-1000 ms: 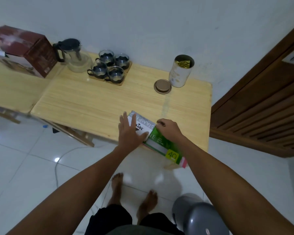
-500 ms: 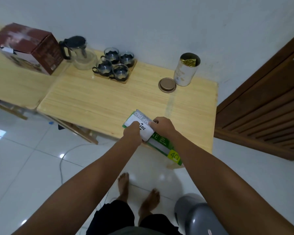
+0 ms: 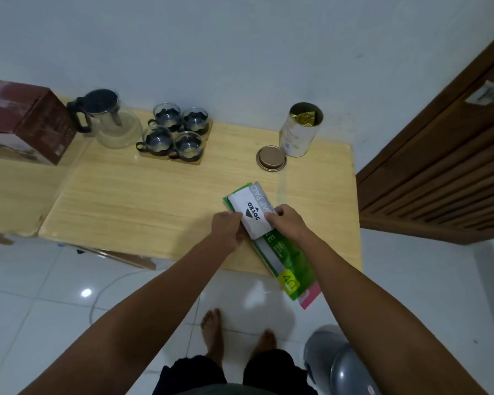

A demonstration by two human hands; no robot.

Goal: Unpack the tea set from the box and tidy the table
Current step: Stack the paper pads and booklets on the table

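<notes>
On the wooden table (image 3: 143,201) a white stamp pad box (image 3: 250,208) lies on top of a green folder (image 3: 290,259) that overhangs the front edge. My left hand (image 3: 227,230) pinches the box's near left corner and my right hand (image 3: 287,220) grips its right side. At the back stand a glass teapot with a black lid (image 3: 109,121) and several glass cups (image 3: 173,132) on a wooden tray. The dark red tea set box (image 3: 26,121) sits at the far left.
An open tin (image 3: 300,129) with gold foil inside stands at the back right, its round lid (image 3: 271,158) beside it. A brown wooden door (image 3: 439,155) is to the right. A grey bin (image 3: 337,363) stands on the white tiled floor by my feet.
My left hand went from lying flat on the stamp pad box to pinching its edge. Both hands now grip the box, which sits a little further onto the table.
</notes>
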